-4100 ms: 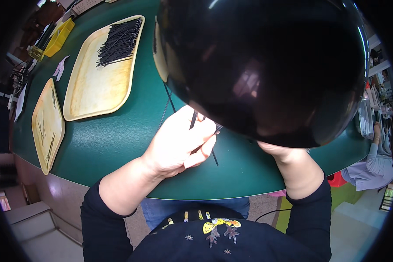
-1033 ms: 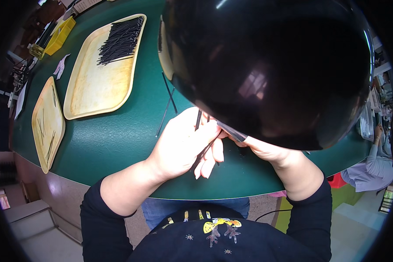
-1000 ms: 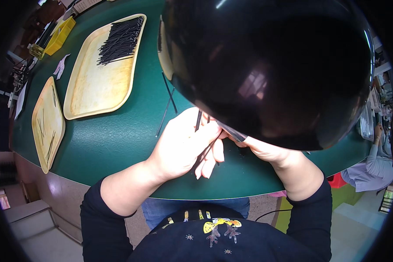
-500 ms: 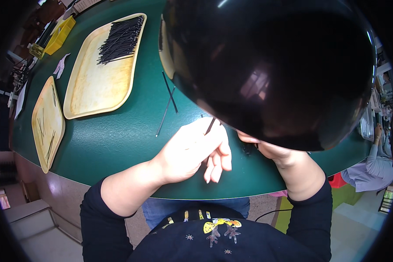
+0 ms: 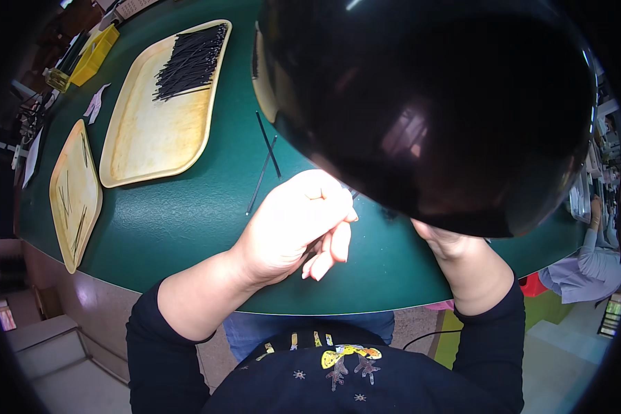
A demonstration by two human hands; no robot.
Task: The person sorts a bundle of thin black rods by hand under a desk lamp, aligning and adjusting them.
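Observation:
My left hand (image 5: 293,224) is over the green table, its thumb and forefinger pinched and the other fingers curled. A thin black stick (image 5: 354,195) shows at its fingertips, partly hidden. My right hand (image 5: 443,240) reaches under a large glossy black dome (image 5: 428,117), shaped like a lamp shade, which hides its fingers and whatever they touch. Bright light falls on both hands. Just beyond my left hand, a thin black stick (image 5: 268,145) lies crossed with a thinner dark one (image 5: 259,186) on the table.
A large cream tray (image 5: 148,148) holds a pile of black sticks (image 5: 192,62). Left of it, a smaller cream tray (image 5: 62,186) carries several thin sticks. A yellow bin (image 5: 95,55) and a pale scrap (image 5: 96,102) lie farther off. Another person's sleeve (image 5: 593,265) shows at right.
My left hand has moved slightly left and turned, and the black stick between its fingers is less visible. My right hand has drawn a little right, with less of its fingers showing.

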